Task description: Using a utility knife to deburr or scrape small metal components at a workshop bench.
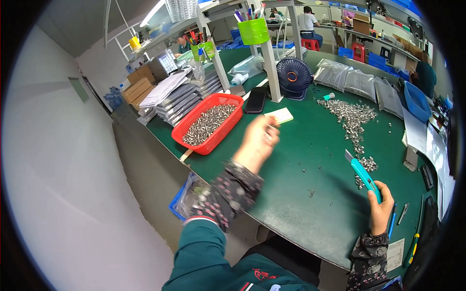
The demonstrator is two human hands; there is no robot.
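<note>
My right hand (381, 207) grips a teal utility knife (365, 175), its blade out and pointing up and left over the table. Just beyond that blade lie small shiny metal parts (367, 164). Over the middle of the table, my left hand (258, 141) is smeared by motion with its fingers curled in. Something small and pale shows at those fingers, too blurred to name. Close to that hand are a pale yellow notepad (281, 115) and a red plastic basket (227, 132) full of small metal pieces (206, 125).
A spread of metal parts (350, 116) covers the back right of the green table (291, 194). Behind stand a dark fan (293, 77), a black phone (256, 100) and a white shelf post (272, 72). A screwdriver (413, 247) lies at right. Several people sit farther back.
</note>
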